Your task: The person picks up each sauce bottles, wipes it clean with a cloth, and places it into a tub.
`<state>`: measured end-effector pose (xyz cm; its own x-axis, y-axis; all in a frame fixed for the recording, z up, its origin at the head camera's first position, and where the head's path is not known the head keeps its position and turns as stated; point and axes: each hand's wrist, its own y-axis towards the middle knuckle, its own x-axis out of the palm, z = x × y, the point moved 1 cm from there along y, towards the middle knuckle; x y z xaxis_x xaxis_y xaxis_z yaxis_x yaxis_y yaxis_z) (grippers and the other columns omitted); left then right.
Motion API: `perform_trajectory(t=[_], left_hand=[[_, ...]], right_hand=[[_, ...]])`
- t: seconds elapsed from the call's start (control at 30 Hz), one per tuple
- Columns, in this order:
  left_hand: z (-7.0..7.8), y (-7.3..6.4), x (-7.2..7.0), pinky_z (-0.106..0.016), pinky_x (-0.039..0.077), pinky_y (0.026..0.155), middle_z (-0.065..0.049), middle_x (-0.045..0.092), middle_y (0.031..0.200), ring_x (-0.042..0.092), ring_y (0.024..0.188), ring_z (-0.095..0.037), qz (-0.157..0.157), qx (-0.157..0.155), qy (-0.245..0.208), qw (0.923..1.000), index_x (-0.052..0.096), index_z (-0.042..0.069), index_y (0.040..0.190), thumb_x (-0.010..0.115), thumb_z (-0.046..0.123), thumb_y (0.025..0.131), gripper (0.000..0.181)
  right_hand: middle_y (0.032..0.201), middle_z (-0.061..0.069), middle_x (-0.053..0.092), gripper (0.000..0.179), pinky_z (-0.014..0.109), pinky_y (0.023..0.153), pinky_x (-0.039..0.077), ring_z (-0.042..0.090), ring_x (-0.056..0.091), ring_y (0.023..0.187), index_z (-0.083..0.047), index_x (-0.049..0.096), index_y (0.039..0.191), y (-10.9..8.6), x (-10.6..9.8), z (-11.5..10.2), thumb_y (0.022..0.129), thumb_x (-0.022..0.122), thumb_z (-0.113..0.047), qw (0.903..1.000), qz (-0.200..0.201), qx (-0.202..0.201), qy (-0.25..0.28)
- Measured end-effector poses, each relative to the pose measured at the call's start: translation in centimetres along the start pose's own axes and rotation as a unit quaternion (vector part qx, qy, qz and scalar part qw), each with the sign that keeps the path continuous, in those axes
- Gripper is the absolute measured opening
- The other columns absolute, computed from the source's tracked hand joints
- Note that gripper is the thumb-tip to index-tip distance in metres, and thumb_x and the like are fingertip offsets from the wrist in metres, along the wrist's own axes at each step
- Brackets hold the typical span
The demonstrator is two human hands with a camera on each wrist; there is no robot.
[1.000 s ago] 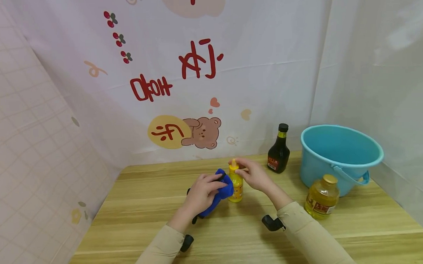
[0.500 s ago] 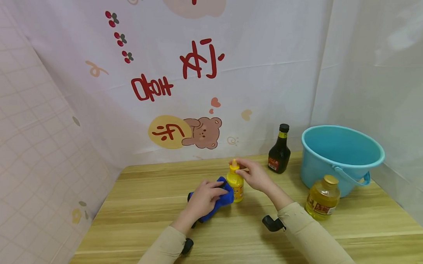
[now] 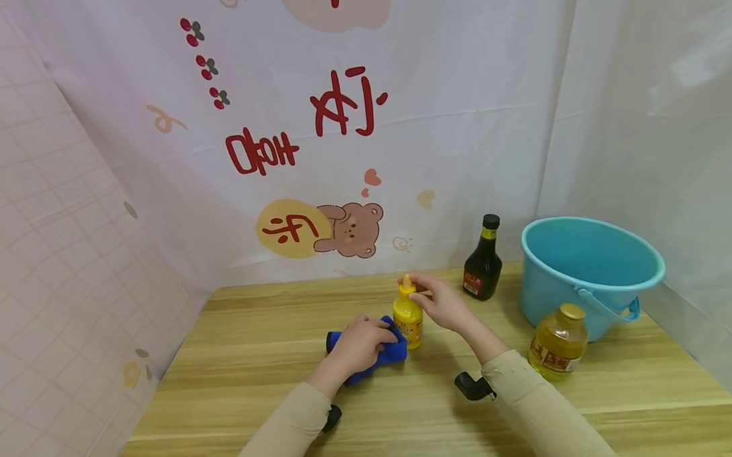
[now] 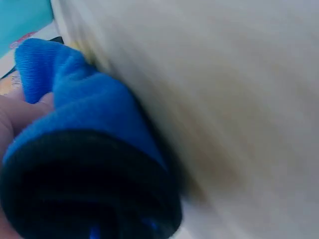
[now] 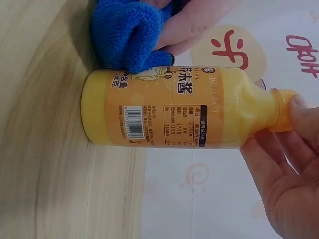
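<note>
A yellow squeeze bottle of sauce [image 3: 408,318] stands upright on the wooden table, its printed label and barcode plain in the right wrist view. My right hand [image 3: 444,303] pinches it at the cap and neck between thumb and fingers. In my left hand [image 3: 363,346] is a bunched blue cloth [image 3: 394,350] with a dark edge, gripped against the lower left side of the bottle. The right wrist view has the cloth [image 5: 127,35] touching the bottle [image 5: 164,107] near its base. Part of the cloth is hidden under the left hand.
A dark sauce bottle [image 3: 482,265] stands right of the hands, near the back wall. Further right is a light blue bucket [image 3: 544,296] with a handle, and a jar of yellow oil [image 3: 558,346] stands before it. A printed white sheet hangs behind the table [image 3: 257,394].
My left hand has slid the cloth down along the bottle, from near its shoulder to its lower part. The right hand keeps its hold at the cap.
</note>
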<state>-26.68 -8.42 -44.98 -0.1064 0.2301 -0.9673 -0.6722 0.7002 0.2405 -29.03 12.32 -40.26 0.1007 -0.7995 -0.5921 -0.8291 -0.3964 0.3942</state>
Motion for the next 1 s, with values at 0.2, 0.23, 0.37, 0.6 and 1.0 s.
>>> perform_trajectory(t=[0.2,0.23,0.37,0.6,1.0], left_hand=[[0.4,0.4,-0.2,-0.029,0.044,0.081,0.006,0.073,0.105,0.065,0.101,-0.014,-0.021,0.002,0.011,0.9997,0.08,0.019,0.105,0.074,0.0,0.086,0.028],[0.4,0.4,-0.2,-0.029,0.045,0.081,0.005,0.073,0.106,0.065,0.101,-0.015,-0.022,0.0,0.008,0.9997,0.079,0.019,0.105,0.074,0.0,0.086,0.028],[0.4,0.3,-0.1,-0.031,0.046,0.085,0.005,0.073,0.109,0.065,0.105,-0.016,-0.025,-0.01,0.0,0.9996,0.079,0.019,0.107,0.074,0.0,0.086,0.028],[0.2,0.1,0.0,-0.032,0.047,0.085,0.002,0.073,0.11,0.064,0.106,-0.018,-0.011,-0.009,-0.002,0.9999,0.078,0.019,0.106,0.074,0.0,0.086,0.028],[0.2,0.0,0.0,-0.033,0.047,0.085,0.0,0.072,0.112,0.064,0.108,-0.021,-0.01,-0.014,0.003,0.9999,0.078,0.019,0.106,0.074,0.002,0.087,0.027]], right_hand=[[0.127,0.017,0.062,0.034,0.048,0.09,0.053,0.033,0.062,0.109,0.002,0.06,0.132,-0.1,-0.1,0.1,0.098,0.058,0.001,0.9999,-0.004,0.005,0.009],[0.128,0.017,0.062,0.034,0.048,0.09,0.053,0.033,0.062,0.109,0.002,0.06,0.132,-0.1,-0.2,0.1,0.098,0.059,0.0,0.9999,-0.005,0.007,0.011],[0.127,0.017,0.063,0.035,0.049,0.09,0.053,0.033,0.063,0.107,0.001,0.06,0.132,-0.1,-0.5,0.2,0.097,0.06,-0.001,0.9998,-0.007,0.014,0.012],[0.126,0.016,0.064,0.04,0.049,0.089,0.054,0.033,0.064,0.105,0.0,0.059,0.134,0.0,-0.9,0.3,0.095,0.067,-0.008,0.9999,-0.012,0.006,-0.01],[0.101,0.006,0.067,0.032,0.039,0.078,0.057,0.024,0.065,0.089,-0.005,0.069,0.112,0.8,-1.6,-1.3,0.085,0.079,-0.019,0.993,-0.003,0.004,-0.118]])
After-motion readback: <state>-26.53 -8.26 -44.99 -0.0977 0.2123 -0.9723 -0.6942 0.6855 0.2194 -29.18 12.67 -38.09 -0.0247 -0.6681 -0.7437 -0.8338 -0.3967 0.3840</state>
